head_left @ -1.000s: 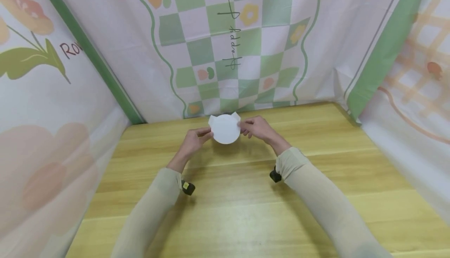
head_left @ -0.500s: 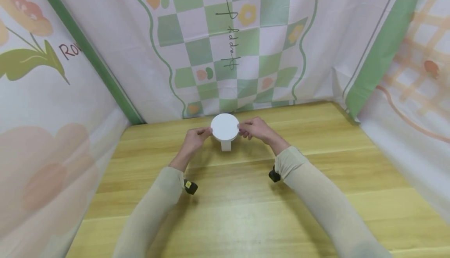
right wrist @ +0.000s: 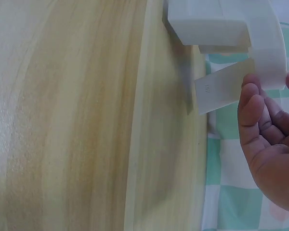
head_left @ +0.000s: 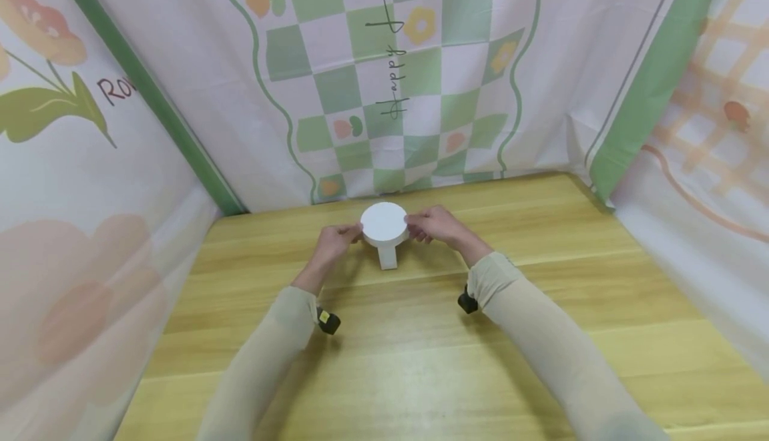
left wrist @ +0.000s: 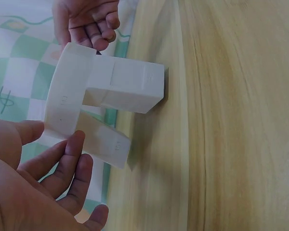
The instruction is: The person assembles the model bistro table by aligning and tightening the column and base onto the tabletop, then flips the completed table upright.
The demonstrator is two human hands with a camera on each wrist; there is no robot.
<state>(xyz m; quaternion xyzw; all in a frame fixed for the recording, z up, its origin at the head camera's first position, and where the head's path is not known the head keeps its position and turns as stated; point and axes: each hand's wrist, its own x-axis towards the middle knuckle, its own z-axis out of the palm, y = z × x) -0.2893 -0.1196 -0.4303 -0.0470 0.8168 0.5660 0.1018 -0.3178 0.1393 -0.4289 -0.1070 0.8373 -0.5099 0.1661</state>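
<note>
A small white round stool (head_left: 384, 221), with a disc-shaped seat and blocky legs pointing down, is between both hands near the table's back edge. My left hand (head_left: 334, 243) pinches the left rim of the seat between thumb and fingers. On the opposite side, my right hand (head_left: 440, 223) pinches the right rim. In the left wrist view, two legs of the stool (left wrist: 130, 84) show with their ends close to the tabletop; whether they touch it I cannot tell. The right wrist view shows a leg (right wrist: 224, 86) beside the right fingertips (right wrist: 251, 107).
The wooden table (head_left: 396, 361) stretches toward me. A patterned cloth (head_left: 360, 81) hangs right behind its back edge, with further cloths on the left (head_left: 90, 181) and right (head_left: 709, 181). Each wrist carries a small black camera, the left one (head_left: 328, 322) and the right one (head_left: 467, 301).
The stool has tipped: legs that stuck out beyond the seat's far edge are gone from sight, and one now shows below its near edge. Both hands have come slightly down toward me.
</note>
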